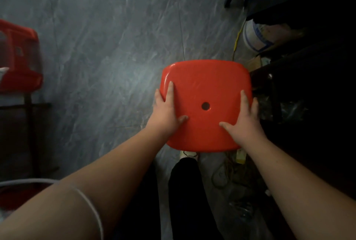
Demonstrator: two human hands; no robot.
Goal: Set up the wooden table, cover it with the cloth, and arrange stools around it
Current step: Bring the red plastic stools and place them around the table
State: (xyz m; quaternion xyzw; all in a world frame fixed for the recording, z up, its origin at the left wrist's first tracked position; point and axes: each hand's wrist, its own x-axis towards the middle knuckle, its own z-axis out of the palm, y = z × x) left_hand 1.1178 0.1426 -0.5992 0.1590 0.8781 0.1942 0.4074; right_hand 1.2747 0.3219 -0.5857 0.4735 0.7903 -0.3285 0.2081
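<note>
A grey marbled floor (pixel 100 47) fills the view. Above it, right of centre, a red plastic stool (pixel 206 89) shows its seat. The left hand (pixel 165 108) grasps the seat's left edge, the right hand (pixel 244 116) its right edge, thumbs on top. A second red stool (pixel 19 56) stands far left.

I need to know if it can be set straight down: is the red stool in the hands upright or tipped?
Upright as far as shown: the red stool shows its flat seat top facing the camera, left hand and right hand gripping opposite edges. Legs hidden.
</note>
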